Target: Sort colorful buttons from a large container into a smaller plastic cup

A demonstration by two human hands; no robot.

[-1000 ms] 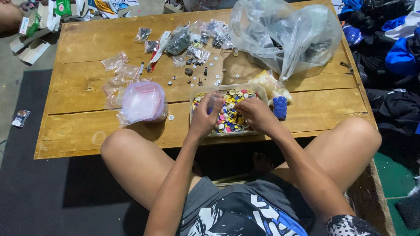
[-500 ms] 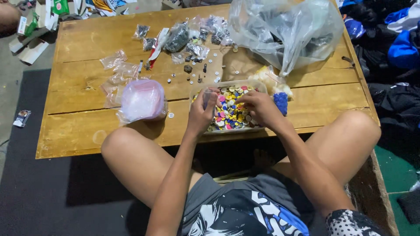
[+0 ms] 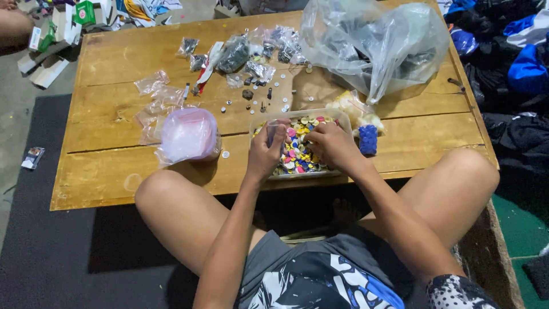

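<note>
Left hand [image 3: 267,150] raised over near-left corner of clear plastic tray [image 3: 338,116], fingers curled around a small clear bag [image 3: 272,130] held upright, mouth toward the tray. Right hand [image 3: 331,144] resting inside the tray, fingers bent down into the coloured buttons [image 3: 298,157]; whether anything is pinched between them cannot be told, fingertips hidden.

Tray sitting at near edge of low wooden table [image 3: 114,171], between the knees, still well stocked with mixed yellow, pink, blue and white pieces. Small bag appears mostly empty, contents too small to judge.

Just right of tray: blue object [image 3: 368,139], touching or nearly so, with a yellowish bag [image 3: 350,105] behind it. Left of tray: round pink-lidded container [image 3: 188,135] inside plastic wrap. Beyond it, several flat empty bags [image 3: 153,86] and loose small pieces scattered mid-table. Further back: a row of small filled packets [image 3: 234,53], dark contents. Large crumpled clear sack [image 3: 377,43] at far right corner.

Judgement: sorting or bagging partly done; several packets filled, bulk of tray and spare bags remaining.
</note>
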